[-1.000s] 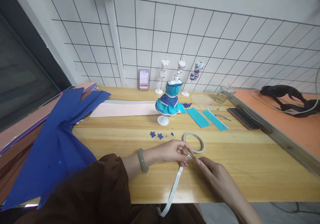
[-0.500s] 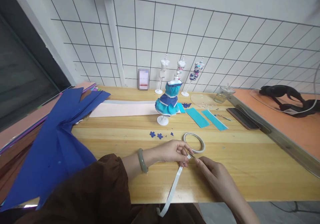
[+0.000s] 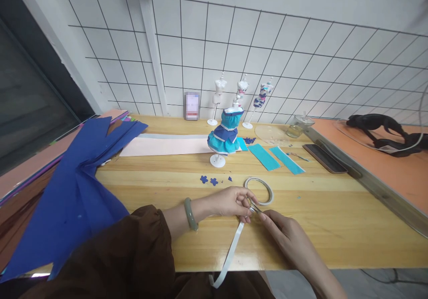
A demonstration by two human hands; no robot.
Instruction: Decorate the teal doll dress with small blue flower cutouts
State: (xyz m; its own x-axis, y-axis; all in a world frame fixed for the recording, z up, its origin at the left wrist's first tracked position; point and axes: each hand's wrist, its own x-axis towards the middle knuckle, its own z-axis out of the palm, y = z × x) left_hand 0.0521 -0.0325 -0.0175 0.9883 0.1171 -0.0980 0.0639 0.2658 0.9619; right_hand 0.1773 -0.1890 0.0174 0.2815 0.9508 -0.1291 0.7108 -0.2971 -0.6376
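Observation:
My left hand (image 3: pixel 236 201) pinches the upper end of a white strip of tape (image 3: pixel 230 253), which trails down past the front edge of the table. In my right hand (image 3: pixel 286 230) is a pair of metal tweezers (image 3: pixel 257 209), tips at the end of the strip by my left fingertips. Just behind the hands a roll of tape (image 3: pixel 271 196) lies flat. Two blue paper flowers (image 3: pixel 213 182) and a small blue scrap (image 3: pixel 229 178) rest left of the roll. Farther back stands a small dress form in a turquoise and blue dress (image 3: pixel 224 132).
Blue paper (image 3: pixel 63 201) is piled at left, beside a long pale pink strip (image 3: pixel 163 146). Turquoise strips (image 3: pixel 264 157) and a dark phone (image 3: pixel 324 158) lie at right. More small dress forms (image 3: pixel 220 89), a propped phone (image 3: pixel 192 106) and a glass jar (image 3: pixel 296 129) stand at the back.
The tweezers have shifted slightly at the strip's end, and their two prongs show more clearly. Both hands stay nearly in place.

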